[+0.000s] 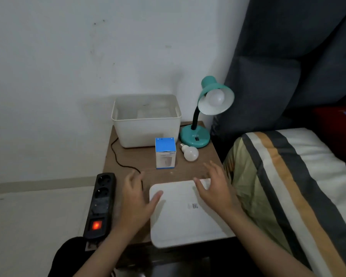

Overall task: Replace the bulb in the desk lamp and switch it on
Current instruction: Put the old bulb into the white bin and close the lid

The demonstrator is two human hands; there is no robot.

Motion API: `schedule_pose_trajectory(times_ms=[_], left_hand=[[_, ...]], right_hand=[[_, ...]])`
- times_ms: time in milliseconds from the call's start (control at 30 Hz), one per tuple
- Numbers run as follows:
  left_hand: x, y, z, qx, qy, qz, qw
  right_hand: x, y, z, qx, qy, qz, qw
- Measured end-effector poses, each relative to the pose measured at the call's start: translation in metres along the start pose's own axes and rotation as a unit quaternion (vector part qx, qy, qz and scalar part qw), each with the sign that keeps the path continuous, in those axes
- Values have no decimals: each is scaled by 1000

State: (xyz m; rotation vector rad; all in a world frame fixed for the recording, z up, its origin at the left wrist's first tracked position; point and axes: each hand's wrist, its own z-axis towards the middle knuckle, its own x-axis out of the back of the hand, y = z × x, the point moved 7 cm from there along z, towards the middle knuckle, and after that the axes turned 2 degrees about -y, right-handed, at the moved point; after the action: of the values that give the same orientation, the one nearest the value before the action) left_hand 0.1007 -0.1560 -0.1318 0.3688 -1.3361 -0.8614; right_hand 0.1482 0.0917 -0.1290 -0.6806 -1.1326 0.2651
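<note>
A teal desk lamp (196,136) stands at the back right of a small wooden table (128,158), its shade facing me with a white bulb (215,97) screwed in, unlit. A loose white bulb (190,153) lies on the table in front of the lamp base, next to an upright blue and white bulb box (165,153). My left hand (136,198) hovers open at the left edge of a white lid (186,214). Fingers spread, my right hand (214,186) is over the lid's far right corner. Neither hand holds anything.
A white plastic bin (146,120) sits at the table's back against the wall. A black power strip (100,204) with a glowing red switch lies along the table's left edge, a black cord (118,156) running from it. A striped mattress (288,186) borders the right.
</note>
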Motion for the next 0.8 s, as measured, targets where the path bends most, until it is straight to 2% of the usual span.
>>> schedule_pose_trajectory(times_ms=[100,200,400,500,567,700,800], left_hand=[[22,5,65,4,50,-5,999],[39,0,125,26,87,13,996],[43,-27,202,91,84,51,991],[38,-36,218,109,70,54,990],[35,-40,224,105,66,45,991],[32,-44,230,87,78,43,992],[31,-47,232,97,90,41,990]], right_hand=[[-19,-6,49,-4,-4,36,999],[-39,1,81,-47,-22,23,998],[-69,22,106,-78,-43,-35,995],[-69,24,107,-86,-1,8,996],[-57,19,105,-83,57,43,994],[-22,-19,106,33,186,117,975],[-13,-59,128,87,187,193,959]])
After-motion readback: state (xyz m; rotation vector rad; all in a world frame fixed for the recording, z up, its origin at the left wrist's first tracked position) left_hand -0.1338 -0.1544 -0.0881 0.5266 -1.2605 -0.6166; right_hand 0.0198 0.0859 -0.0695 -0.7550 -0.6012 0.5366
